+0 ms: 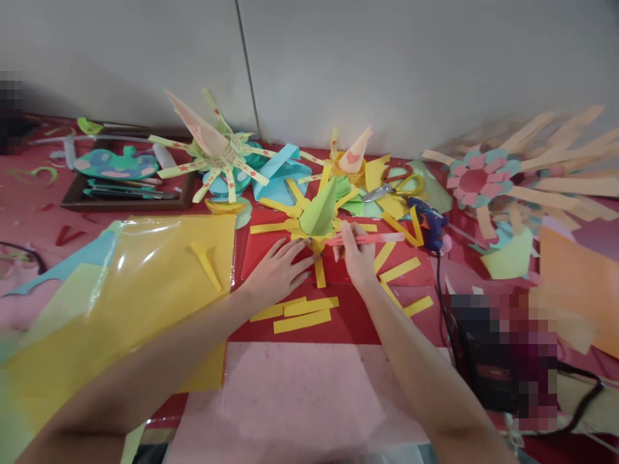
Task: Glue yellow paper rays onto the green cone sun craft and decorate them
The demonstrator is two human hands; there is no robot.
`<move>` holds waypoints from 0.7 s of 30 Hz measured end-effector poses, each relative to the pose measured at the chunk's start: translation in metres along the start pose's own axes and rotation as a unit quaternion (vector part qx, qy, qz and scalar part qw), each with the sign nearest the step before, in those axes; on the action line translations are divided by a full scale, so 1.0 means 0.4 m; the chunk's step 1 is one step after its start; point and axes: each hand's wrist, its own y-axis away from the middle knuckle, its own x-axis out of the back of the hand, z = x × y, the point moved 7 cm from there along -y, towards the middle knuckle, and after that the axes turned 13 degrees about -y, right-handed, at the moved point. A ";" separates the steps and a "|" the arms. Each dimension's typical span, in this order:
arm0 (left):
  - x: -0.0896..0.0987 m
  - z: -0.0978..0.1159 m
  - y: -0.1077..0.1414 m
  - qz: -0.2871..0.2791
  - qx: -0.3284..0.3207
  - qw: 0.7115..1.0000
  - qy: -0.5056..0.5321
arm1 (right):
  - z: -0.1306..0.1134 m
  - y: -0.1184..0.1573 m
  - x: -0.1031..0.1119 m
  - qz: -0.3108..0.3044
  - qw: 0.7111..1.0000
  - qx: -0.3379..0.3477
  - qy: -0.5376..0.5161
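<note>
In the middle of the table a green paper cone (321, 209) stands on a yellow paper flower with strips (271, 228) radiating outward. My left hand (285, 267) lies flat with its fingers spread, the tips on the flower's lower left edge. A pink pen (387, 238) is pinched in my right hand (356, 254), its tip close to the flower's lower petals. Loose yellow paper strips (304, 320) lie just below my hands. More yellow strips (401, 269) are scattered right of my right hand.
Behind stand two finished-looking cone flowers (217, 145). Scissors (380, 192) and a dark blue glue gun (428, 224), its cord running forward, lie to the right. On the left are a brown tray (77, 201) of pens and yellow sheets (169, 258). A peach-stripped paper flower (478, 179) leans far right.
</note>
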 end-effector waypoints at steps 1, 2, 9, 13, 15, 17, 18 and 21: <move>0.000 0.001 0.000 -0.001 -0.003 1.000 -0.003 | 0.013 -0.004 0.001 0.000 1.000 -0.002 0.012; 0.000 0.002 0.001 -0.001 -0.005 1.000 -0.006 | 0.023 -0.008 0.001 -0.006 1.000 -0.006 0.026; -0.002 0.001 0.001 -0.018 -0.013 1.000 0.005 | 0.044 -0.009 -0.015 -0.079 0.986 0.008 0.150; 0.001 0.002 0.001 -0.024 -0.017 0.999 0.014 | 0.041 -0.007 -0.019 -0.086 0.979 0.026 0.183; 0.004 0.002 0.000 -0.029 -0.017 0.999 0.013 | 0.037 -0.006 -0.025 -0.098 0.977 0.037 0.187; 0.007 0.003 0.000 -0.034 -0.017 0.999 0.011 | 0.034 -0.005 -0.030 -0.112 0.975 0.043 0.186; 0.008 0.004 -0.001 -0.035 -0.017 0.999 0.011 | 0.033 -0.005 -0.032 -0.117 0.975 0.043 0.184; 0.010 0.004 -0.002 -0.035 -0.015 0.999 0.014 | 0.035 -0.005 -0.027 -0.106 0.978 0.033 0.177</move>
